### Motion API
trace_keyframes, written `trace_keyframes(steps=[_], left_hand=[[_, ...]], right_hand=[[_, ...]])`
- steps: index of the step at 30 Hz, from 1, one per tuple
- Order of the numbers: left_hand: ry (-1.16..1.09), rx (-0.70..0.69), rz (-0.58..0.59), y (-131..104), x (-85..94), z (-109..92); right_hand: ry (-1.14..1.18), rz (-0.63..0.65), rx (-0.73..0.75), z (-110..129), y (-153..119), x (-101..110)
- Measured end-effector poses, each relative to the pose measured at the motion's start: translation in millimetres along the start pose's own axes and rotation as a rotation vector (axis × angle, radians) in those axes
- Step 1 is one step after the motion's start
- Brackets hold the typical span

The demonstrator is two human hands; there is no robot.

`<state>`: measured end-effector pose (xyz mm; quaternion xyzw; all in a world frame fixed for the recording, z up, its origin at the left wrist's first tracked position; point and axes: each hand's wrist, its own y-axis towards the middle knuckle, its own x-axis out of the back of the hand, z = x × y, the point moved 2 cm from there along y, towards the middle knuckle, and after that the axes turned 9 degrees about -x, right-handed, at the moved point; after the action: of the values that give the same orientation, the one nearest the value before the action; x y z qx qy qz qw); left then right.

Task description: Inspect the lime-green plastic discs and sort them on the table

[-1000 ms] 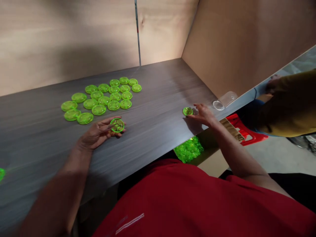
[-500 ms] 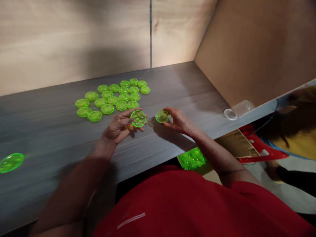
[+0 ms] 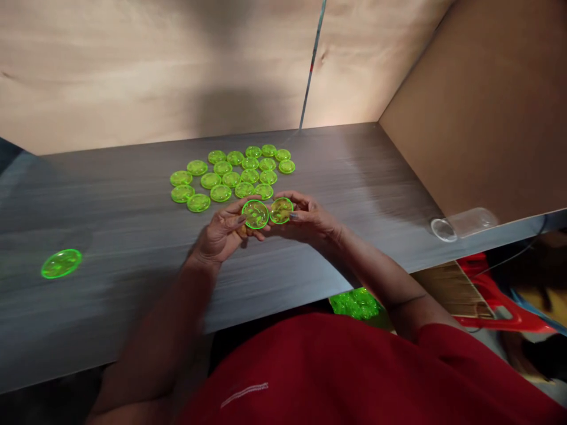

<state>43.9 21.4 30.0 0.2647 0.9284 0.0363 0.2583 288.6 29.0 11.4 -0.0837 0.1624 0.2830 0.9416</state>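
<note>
Between the thumb and fingers of my left hand is a clear green plastic disc, its face tilted toward me. My right hand pinches a second green disc by its edge, thumb on the near side. The two discs are held side by side above the table, their rims very close; whether they touch I cannot tell. Just beyond my hands, several similar green discs lie flat in loose rows. Another green disc sits apart at the left.
A grey wood-grain table runs against a plywood back wall and a brown side panel. A clear plastic cup lies on its side at the right. Below the table edge are a heap of green pieces and a red stool.
My right hand has moved left, bringing its disc up beside the one in my left hand, and its thumb now shows on the near side. The whole view has shifted.
</note>
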Motion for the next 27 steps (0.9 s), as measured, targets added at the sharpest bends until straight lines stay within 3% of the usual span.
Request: trace_keyframes(steps=[4, 12, 17, 27], left_hand=[[-0.047, -0.010, -0.024, -0.9, -1.5, -2.9], [-0.103, -0.062, 0.089, -1.0, 0.8, 3.8], [-0.096, -0.046, 0.031, -2.7, 0.8, 2.0], [-0.090, -0.048, 0.052, -3.3, -5.5, -2.7]], right_hand=[[0.088, 0.063, -0.023, -5.1, -7.8, -1.6], [0.248, 0.170, -0.046, -4.1, -14.0, 2.0], [0.262, 0.162, -0.064, -3.7, -19.6, -0.3], [0.254, 0.155, -0.060, -0.6, -21.3, -2.9]])
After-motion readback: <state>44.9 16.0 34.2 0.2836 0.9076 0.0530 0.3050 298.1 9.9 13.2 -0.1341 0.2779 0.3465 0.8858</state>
